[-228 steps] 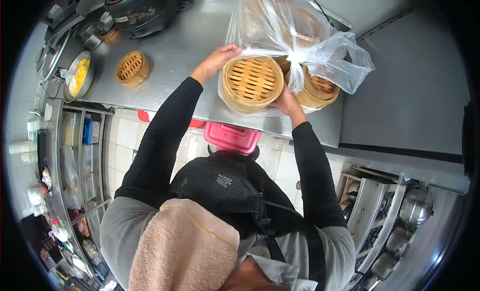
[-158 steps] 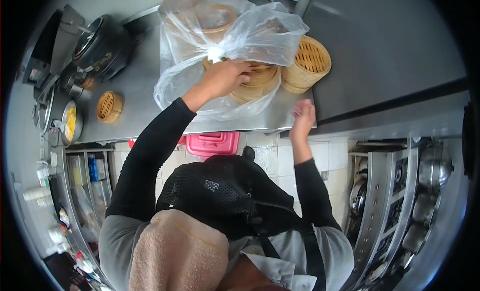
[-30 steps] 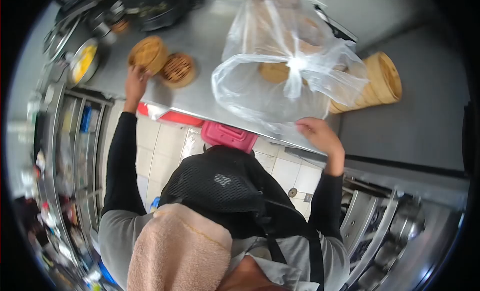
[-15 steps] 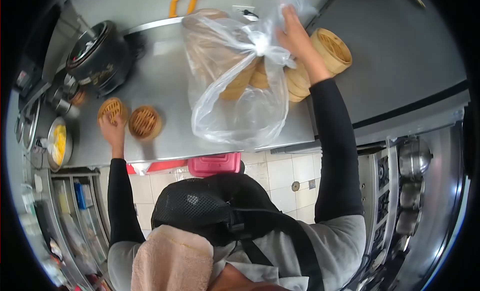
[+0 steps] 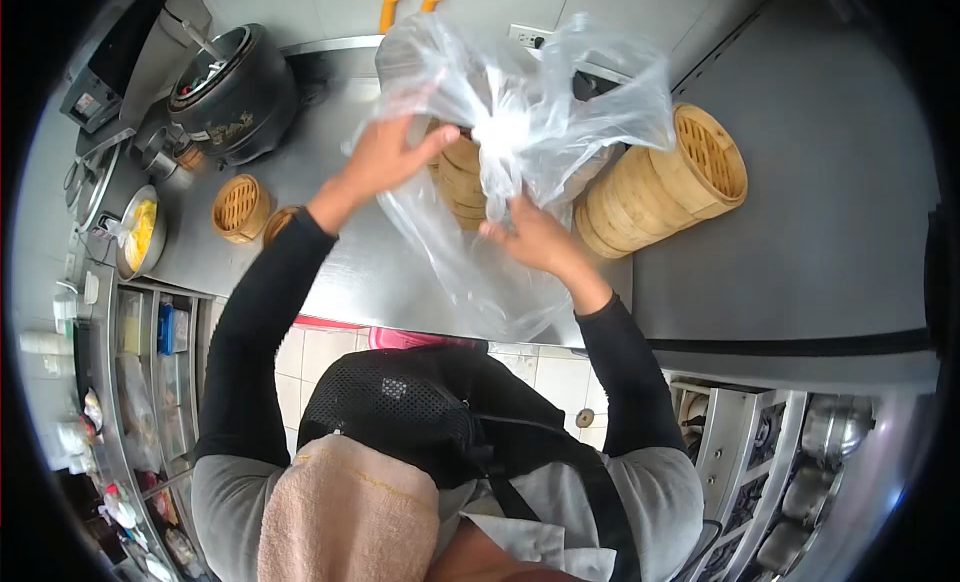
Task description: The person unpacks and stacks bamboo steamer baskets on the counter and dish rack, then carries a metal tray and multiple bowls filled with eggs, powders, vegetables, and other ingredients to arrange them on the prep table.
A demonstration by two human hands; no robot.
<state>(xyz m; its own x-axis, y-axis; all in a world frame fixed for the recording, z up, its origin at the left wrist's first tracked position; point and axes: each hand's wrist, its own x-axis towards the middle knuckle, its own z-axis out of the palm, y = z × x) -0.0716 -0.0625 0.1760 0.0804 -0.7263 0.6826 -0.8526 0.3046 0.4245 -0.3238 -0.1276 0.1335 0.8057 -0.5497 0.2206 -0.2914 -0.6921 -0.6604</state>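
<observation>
The left hand (image 5: pixel 385 162) is at the left side of a clear plastic bag (image 5: pixel 545 132), with its thumb set apart from the fingers and directed toward the knot (image 5: pixel 503 137); the fingers are partly veiled by the film. The right hand (image 5: pixel 538 240) is just below the knot, its fingertips at the gathered plastic hanging from it; whether they pinch the film cannot be told. The bag rests on the metal table (image 5: pixel 345 272), with a loose fold draped toward the front edge and a second loose portion extending right from the knot. A stack of bamboo steamers (image 5: pixel 460 187) stands behind the film, between the two hands. A taller steamer stack (image 5: pixel 650 187) is located to the right of the right hand, slatted face uppermost, beside the grey surface (image 5: pixel 800 222). To the left of the left forearm, a small slatted basket (image 5: pixel 241 208) stands on the table; a second small basket (image 5: pixel 279 223) is adjacent and partly covered by the sleeve. Farther left are a bowl (image 5: pixel 157 250) with yellow contents and, toward the wall, a black cooker (image 5: pixel 235 122). Two orange handles (image 5: pixel 390 14) are located at the wall, near an outlet (image 5: pixel 524 36). A pink container (image 5: pixel 395 340) shows below the front edge.
</observation>
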